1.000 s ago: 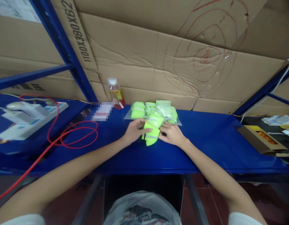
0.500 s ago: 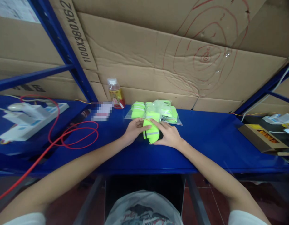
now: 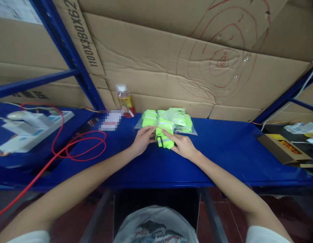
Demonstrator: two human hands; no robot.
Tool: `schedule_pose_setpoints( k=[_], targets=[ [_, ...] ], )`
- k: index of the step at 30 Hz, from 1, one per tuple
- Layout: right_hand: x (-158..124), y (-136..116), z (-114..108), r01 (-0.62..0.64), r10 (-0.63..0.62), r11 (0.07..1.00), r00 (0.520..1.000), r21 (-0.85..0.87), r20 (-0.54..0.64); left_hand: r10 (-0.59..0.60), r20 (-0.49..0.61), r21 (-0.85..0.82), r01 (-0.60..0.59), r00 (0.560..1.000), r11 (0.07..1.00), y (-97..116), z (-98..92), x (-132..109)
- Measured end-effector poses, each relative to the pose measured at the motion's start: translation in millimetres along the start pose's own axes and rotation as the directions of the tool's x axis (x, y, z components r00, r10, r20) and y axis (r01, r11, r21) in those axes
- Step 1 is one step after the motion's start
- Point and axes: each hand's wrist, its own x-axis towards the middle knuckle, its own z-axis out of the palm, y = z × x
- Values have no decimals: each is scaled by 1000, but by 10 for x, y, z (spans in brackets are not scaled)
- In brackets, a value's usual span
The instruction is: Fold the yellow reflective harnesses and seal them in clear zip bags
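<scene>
A folded neon-green reflective vest (image 3: 165,138) with grey stripes lies on the blue workbench (image 3: 222,155) between my hands. My left hand (image 3: 142,140) grips its left side, fingers curled round the fabric. From the right, my right hand (image 3: 182,145) presses on it, fingers extended over the top edge. Just behind lies a pile of the same green vests in clear plastic bags (image 3: 171,118).
A small bottle with amber liquid (image 3: 125,101) stands at the back by the cardboard wall. A red cable (image 3: 77,148) loops across the bench's left part beside a white device (image 3: 29,130). An open cardboard box (image 3: 283,148) and white items sit far right. Blue shelf posts rise left and right.
The green vest has been folded tighter and shifted slightly back toward the bagged pile. My right hand moved from its side onto its top.
</scene>
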Motion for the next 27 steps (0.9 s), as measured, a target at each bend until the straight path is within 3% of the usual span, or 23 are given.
schedule_pose_setpoints(
  k=[4, 10, 13, 17, 22, 25, 27],
  targets=[
    [3, -72, -57, -33, 34, 997, 999, -65, 12, -44, -7, -95, 43, 999, 994, 35, 12, -5],
    [-9, -264, -37, -119, 102, 969, 991, -216, -87, -57, 14, -159, 58, 998, 986, 33, 47, -30],
    [10, -239, -21, -171, 145, 945, 983, -280, -111, -86, 58, -166, 95, 995, 982, 26, 61, -39],
    [10, -117, -49, -178, 150, 955, 980, -237, -133, -94, 117, -125, 108, 989, 986, 36, 57, -32],
    [-18, -48, -80, -222, 183, 963, 955, -152, -234, 55, 191, 128, -80, 980, 989, 27, 40, -57],
    [-9, -60, -88, -265, 218, 949, 943, -171, -253, 169, 240, 358, -249, 956, 900, -11, 39, -102],
    [6, -73, -90, -279, 230, 937, 946, -209, -228, 205, 246, 445, -298, 947, 845, -39, 37, -130]
  ],
)
